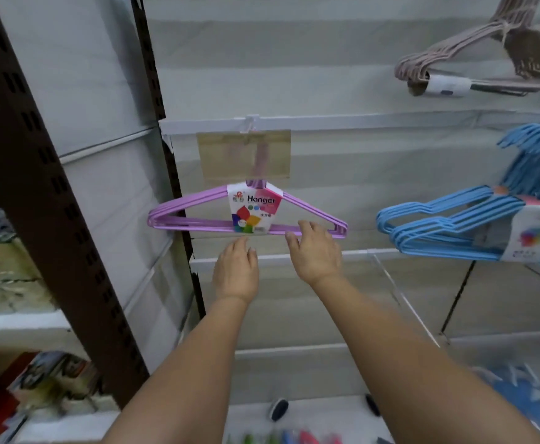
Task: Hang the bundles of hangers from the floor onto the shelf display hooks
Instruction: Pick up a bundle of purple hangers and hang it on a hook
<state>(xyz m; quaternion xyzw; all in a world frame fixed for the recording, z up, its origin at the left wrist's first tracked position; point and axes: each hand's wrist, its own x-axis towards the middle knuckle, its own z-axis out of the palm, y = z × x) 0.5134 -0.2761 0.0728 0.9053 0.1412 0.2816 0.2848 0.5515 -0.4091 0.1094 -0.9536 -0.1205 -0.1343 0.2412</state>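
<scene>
Two bare forearms reach up toward a shelf. The left hand (237,270) is relaxed and loosely spread, holding nothing. The right hand (315,251) rests straight fingers on the bottom bar of a purple hanger bundle (198,208), which hangs just above from a display hook (252,122).

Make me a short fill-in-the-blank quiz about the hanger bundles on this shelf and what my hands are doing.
1. The bundle hanging from the hook is ____ in colour.
2. The word printed large on its label is ____.
3. The bundles to its right are ____ in colour.
4. The right hand touches the purple bundle's ____ bar.

Missing words: purple; Hanger; blue; bottom
</scene>
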